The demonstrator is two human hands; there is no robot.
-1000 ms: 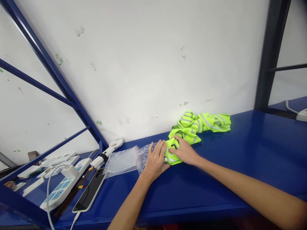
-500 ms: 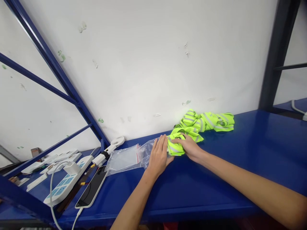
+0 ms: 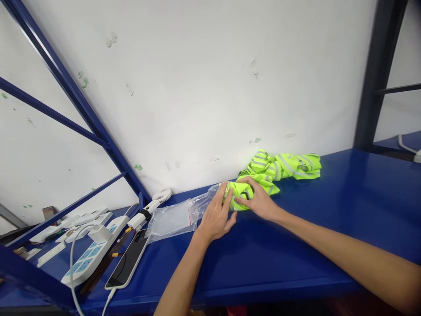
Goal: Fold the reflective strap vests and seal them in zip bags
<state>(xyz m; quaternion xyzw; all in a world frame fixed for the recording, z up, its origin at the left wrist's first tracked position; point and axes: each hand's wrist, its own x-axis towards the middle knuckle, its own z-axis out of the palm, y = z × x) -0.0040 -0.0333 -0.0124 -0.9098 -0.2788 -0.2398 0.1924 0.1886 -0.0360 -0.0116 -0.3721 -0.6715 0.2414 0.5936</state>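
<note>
A folded bundle of neon-yellow reflective vest [image 3: 239, 192] lies at the mouth of a clear plastic bag [image 3: 205, 199]. My right hand [image 3: 261, 202] grips the bundle from its right side, thumb in front and fingers over the top. My left hand [image 3: 215, 219] rests with spread fingers on the bag's mouth and the left end of the bundle; its thumb points right, off the cloth. The bag's hold on the bundle is partly hidden by the left fingers. Behind the right hand lie more crumpled neon-yellow reflective vests [image 3: 283, 166] with grey stripes.
Another flat clear bag [image 3: 171, 218] with a red seal line lies to the left. Beside it are a phone [image 3: 128, 259] on a cable, a white handheld fan [image 3: 161, 196] and a power strip [image 3: 94, 252]. A blue frame post [image 3: 98, 127] rises at left; a white wall stands behind.
My left hand's fingers have spread apart and the hand has shifted slightly left. My right hand has moved up over the bundle, which now sits more compact and slightly further left.
</note>
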